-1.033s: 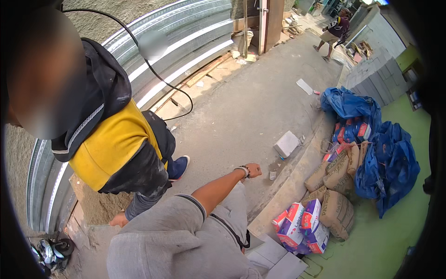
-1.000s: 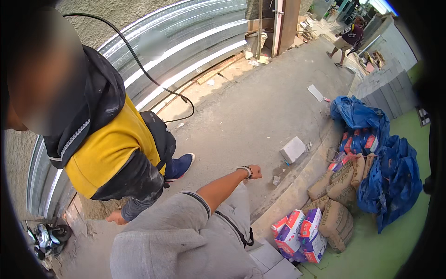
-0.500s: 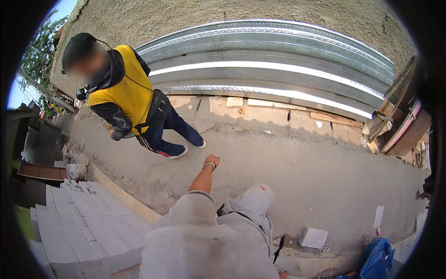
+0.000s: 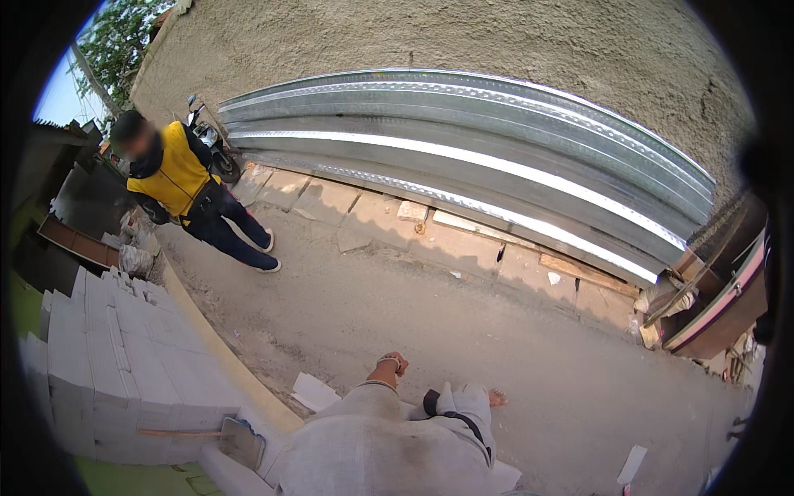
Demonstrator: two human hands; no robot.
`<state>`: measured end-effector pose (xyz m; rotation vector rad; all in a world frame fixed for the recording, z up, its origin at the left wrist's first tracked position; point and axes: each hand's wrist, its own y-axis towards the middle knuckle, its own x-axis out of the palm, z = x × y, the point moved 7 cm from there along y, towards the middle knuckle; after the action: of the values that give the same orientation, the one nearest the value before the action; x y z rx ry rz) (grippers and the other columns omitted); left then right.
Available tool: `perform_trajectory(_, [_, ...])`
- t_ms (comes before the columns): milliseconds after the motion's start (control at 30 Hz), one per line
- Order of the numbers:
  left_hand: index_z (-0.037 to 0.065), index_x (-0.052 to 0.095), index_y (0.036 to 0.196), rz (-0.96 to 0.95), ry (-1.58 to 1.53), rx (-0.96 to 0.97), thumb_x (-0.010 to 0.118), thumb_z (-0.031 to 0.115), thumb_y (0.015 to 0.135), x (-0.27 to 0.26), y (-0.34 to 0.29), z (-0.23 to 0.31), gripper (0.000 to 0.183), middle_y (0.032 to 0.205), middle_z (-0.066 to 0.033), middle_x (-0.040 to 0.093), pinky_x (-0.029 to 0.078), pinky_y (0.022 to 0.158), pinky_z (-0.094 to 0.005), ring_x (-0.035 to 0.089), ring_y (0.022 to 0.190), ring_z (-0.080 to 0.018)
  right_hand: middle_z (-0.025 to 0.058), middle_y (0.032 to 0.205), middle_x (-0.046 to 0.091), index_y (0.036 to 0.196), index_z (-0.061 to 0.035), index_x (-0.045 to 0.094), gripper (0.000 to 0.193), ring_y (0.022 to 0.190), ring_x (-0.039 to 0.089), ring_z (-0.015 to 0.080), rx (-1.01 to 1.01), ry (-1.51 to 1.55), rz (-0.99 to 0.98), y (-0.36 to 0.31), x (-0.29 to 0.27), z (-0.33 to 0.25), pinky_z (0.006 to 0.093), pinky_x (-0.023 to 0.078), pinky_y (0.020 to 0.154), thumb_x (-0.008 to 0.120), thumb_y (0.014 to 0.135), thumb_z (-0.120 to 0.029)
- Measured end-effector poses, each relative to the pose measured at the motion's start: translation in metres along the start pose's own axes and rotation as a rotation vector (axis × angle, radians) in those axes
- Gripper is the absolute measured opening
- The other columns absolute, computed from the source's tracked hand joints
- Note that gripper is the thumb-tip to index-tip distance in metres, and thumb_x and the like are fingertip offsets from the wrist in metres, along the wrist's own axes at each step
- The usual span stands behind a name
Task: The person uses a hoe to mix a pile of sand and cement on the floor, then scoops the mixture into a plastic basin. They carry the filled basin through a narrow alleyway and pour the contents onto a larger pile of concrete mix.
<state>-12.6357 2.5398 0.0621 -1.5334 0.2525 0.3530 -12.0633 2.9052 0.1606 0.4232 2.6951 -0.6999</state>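
Note:
My left hand hangs forward over the grey pavement, its fingers curled closed with no object visible in them. A beaded bracelet circles its wrist. My right hand does not show. The grey cloth of my clothing fills the lower middle, with a dark strap across it. Just right of the cloth, what looks like a bare foot shows. Left of my arm lies a flat white piece.
Long corrugated metal sheets lean along the rough wall. A person in yellow and dark clothes stands far left, near a parked motorbike. White blocks are stacked at left, by a dustpan-like scoop. Boards lean at right.
The view has shifted; the person in yellow appears farther off and smaller, and the motorbike now shows. My left hand appears lower in the picture, still curled.

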Motion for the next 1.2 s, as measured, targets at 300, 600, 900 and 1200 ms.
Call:
perform_trajectory(300, [0.005, 0.050, 0.126, 0.232, 0.105, 0.684, 0.058, 0.022, 0.086, 0.073, -0.128, 0.470, 0.044, 0.114, -0.0209, 0.063, 0.049, 0.091, -0.0409, 0.061, 0.108, -0.0291, 0.0209, 0.098, 0.062, 0.093, 0.0047, 0.058, 0.034, 0.092, 0.062, 0.0360, 0.058, 0.076, 0.078, 0.174, -0.091, -0.058, 0.0443, 0.049, 0.084, 0.060, 0.081, -0.027])
perform_trajectory(600, [0.008, 0.043, 0.134, -0.113, 0.228, 0.908, 0.055, 0.016, 0.087, 0.305, -0.180, 0.650, 0.049, 0.084, -0.0105, 0.068, 0.052, 0.065, -0.0352, 0.069, 0.077, -0.0194, 0.0186, 0.097, 0.061, 0.091, 0.0026, 0.058, 0.033, 0.091, 0.062, 0.0347, 0.084, 0.276, 0.239, 0.351, -0.223, -0.062, 0.0445, 0.049, 0.085, 0.058, 0.083, -0.029])
perform_trajectory(900, [0.007, 0.052, 0.130, -0.349, 0.100, 0.147, 0.061, 0.055, 0.078, 0.407, -0.229, 0.567, 0.071, 0.129, -0.0145, 0.058, 0.054, 0.075, -0.0423, 0.062, 0.105, -0.0276, 0.0164, 0.095, 0.061, 0.089, 0.0005, 0.057, 0.032, 0.091, 0.061, 0.0335, 0.080, 0.167, 0.015, 0.582, -0.242, -0.171, 0.0448, 0.049, 0.085, 0.055, 0.085, -0.031])
perform_trajectory(1200, [0.009, 0.066, 0.112, -0.347, 0.070, 0.042, 0.060, 0.042, 0.074, 0.555, -0.241, 0.616, 0.050, 0.114, -0.0108, 0.067, 0.054, 0.070, -0.0403, 0.066, 0.089, -0.0259, 0.0142, 0.094, 0.061, 0.086, -0.0016, 0.057, 0.032, 0.090, 0.061, 0.0322, 0.110, 0.180, 0.029, 0.769, -0.314, -0.231, 0.0451, 0.048, 0.085, 0.052, 0.087, -0.033])
